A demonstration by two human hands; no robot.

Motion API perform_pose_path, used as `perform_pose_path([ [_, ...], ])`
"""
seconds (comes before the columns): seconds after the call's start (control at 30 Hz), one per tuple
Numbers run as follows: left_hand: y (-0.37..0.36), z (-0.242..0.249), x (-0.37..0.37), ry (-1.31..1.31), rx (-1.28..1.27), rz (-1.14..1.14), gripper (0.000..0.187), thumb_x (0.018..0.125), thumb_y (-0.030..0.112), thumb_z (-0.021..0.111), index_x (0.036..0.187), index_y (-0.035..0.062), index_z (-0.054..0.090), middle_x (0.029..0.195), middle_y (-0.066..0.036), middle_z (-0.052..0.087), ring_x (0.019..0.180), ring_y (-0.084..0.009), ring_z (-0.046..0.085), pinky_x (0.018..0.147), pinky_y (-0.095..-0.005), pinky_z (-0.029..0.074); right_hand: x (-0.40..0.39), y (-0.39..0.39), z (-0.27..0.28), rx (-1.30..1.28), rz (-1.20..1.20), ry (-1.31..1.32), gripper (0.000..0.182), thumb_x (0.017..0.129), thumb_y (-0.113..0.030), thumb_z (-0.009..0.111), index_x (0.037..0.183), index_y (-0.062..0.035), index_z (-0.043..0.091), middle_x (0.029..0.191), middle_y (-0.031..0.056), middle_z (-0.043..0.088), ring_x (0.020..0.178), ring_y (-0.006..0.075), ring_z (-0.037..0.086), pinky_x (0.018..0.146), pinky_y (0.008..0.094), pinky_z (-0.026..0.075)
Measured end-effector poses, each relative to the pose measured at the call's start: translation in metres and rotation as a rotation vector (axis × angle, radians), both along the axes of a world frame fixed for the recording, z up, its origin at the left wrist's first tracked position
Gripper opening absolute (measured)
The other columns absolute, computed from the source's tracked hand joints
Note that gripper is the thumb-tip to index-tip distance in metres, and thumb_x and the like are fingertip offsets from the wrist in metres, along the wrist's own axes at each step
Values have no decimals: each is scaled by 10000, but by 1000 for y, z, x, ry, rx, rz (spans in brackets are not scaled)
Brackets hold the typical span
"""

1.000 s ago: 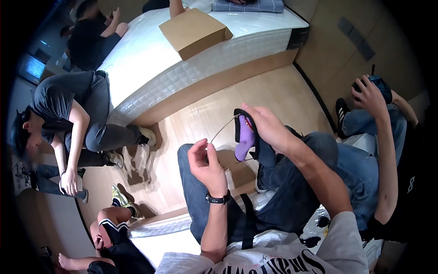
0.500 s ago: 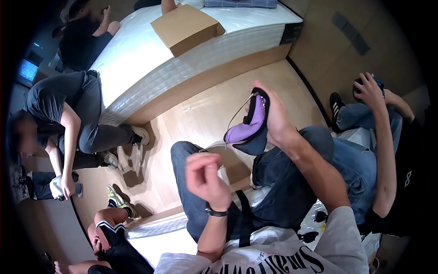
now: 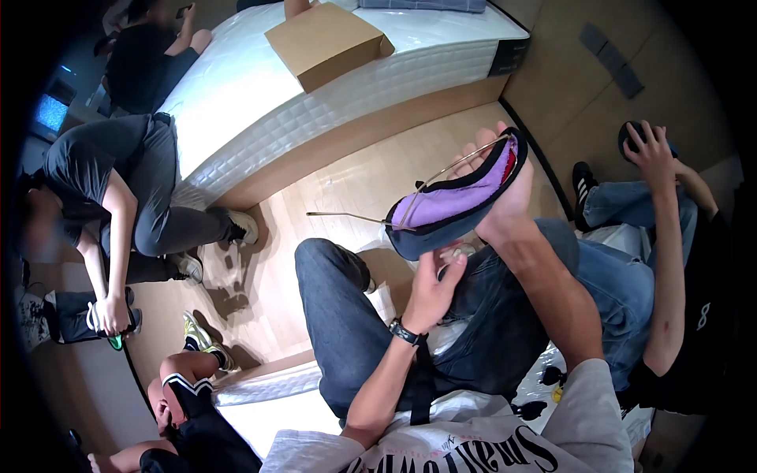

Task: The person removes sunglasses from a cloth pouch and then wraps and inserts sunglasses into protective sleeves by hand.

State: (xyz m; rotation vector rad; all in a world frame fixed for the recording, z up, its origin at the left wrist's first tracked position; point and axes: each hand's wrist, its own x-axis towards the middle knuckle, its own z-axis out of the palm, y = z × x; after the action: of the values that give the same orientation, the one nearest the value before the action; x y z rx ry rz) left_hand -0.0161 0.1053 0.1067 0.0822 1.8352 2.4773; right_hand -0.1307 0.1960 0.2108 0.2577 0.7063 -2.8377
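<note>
Obs. 1, item: a soft, curved piece (image 3: 434,236), dark outside with black edging and purple lining (image 3: 449,197), lies diagonally in front of you, above your knees and off the floor (image 3: 347,173). A red patch (image 3: 509,167) shows near its upper end. 2 thin metal rods run from it: 1 crosses the lining, the other (image 3: 347,216) sticks out past the lower end.

Obs. 2, hands: your right hand (image 3: 512,197) is open, fingers extended, with the item lying across palm and fingers. Your left hand (image 3: 434,296) is partly curled at the underside of the lower end; cannot tell whether it pinches the edge or only props it.

Handling note (judgement): the rods look easier to bend than the fabric. Keep your right palm broad behind the body and take the lower end's weight with your left fingertips. Give the projecting rod room from your knee and sleeve. Turn the whole piece with both hands rather than levering on a rod; press on the padded edging only. Keep the lining facing you, so both rods can be watched.

Surroundings: cardboard box (image 3: 327,47) on the mattress (image 3: 229,87); a bent-over person (image 3: 87,177) to your left; another person's hand (image 3: 653,158) to your right.
</note>
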Motion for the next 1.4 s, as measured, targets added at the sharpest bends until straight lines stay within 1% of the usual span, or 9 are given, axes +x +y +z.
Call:
perform_pose_path([
  [0.23, -12, 28, 0, 42, 536, 220, 398, 864, 134, 617, 1218, 46, 457, 1178, -81, 547, 1059, -223, 541, 888, -408, 432, 14, -19, 7, 132, 49, -303, 336, 871, -435, 498, 657, -179, 458, 610, -24, 462, 699, 173, 502, 640, 302, 422],
  [0.3, -19, 25, 3, 36, 567, 283, 512, 802, 92, 681, 1248, 62, 429, 1181, -59, 541, 1091, -217, 520, 935, -412, 397, 13, -20, -7, -77, 381, -5, 392, 884, -445, 480, 620, -169, 391, 563, -19, 369, 560, 148, 415, 543, 262, 373],
  [0.37, -26, 36, 3, 47, 655, 347, 594, 740, -63, 678, 1253, 38, 397, 1190, -78, 519, 1114, -195, 498, 996, -363, 359, 16, -25, -6, 66, 299, -206, 242, 863, -297, 390, 700, -126, 445, 605, 22, 444, 588, 171, 459, 572, 285, 410],
  [0.5, -34, 41, 5, 44, 527, 409, 635, 716, -45, 703, 1260, 42, 388, 1194, -82, 497, 1119, -205, 489, 1013, -369, 340, 13, -28, -14, 130, 311, -200, 344, 901, -422, 452, 704, -141, 441, 566, -21, 416, 573, 139, 429, 558, 243, 385],
  [0.67, -40, 44, 3, -96, 597, 439, 443, 808, 154, 690, 1174, 88, 450, 1010, -44, 574, 788, -141, 571, 543, -251, 458, 12, -26, -24, 205, 300, -107, 494, 947, -493, 269, 704, -125, 491, 678, -12, 508, 640, 121, 483, 652, 254, 396],
  [0.83, -53, 57, -8, -260, 772, 600, 276, 868, 316, 616, 968, 63, 568, 752, 5, 575, 572, -33, 486, 525, -158, 478, 20, -29, -13, 323, 397, 151, 543, 934, -535, 244, 738, -97, 498, 683, -9, 514, 636, 112, 489, 650, 254, 408],
  [0.97, -67, 55, -12, -304, 945, 650, 315, 879, 308, 594, 1006, 23, 553, 810, -31, 597, 586, -45, 497, 557, -141, 539, 20, -32, -13, 257, 508, 384, 328, 901, -312, 536, 1092, -48, 572, 1060, 65, 597, 952, 139, 560, 773, 281, 459],
  [1.13, -76, 51, -11, -285, 1156, 396, 354, 881, 345, 582, 1068, 48, 542, 947, -39, 611, 717, -76, 575, 600, -165, 534, 26, -40, -6, 464, 468, 393, 266, 794, -120, 700, 1024, -37, 596, 911, 23, 621, 840, 82, 566, 691, 227, 462],
  [1.4, -72, 50, -4, -178, 1088, 368, 136, 929, 162, 516, 1001, 51, 550, 903, -36, 577, 694, -95, 507, 646, -206, 477, 23, -39, -17, 680, 295, 319, 219, 818, -233, 691, 910, -45, 625, 788, -3, 619, 711, 56, 545, 598, 204, 432],
])
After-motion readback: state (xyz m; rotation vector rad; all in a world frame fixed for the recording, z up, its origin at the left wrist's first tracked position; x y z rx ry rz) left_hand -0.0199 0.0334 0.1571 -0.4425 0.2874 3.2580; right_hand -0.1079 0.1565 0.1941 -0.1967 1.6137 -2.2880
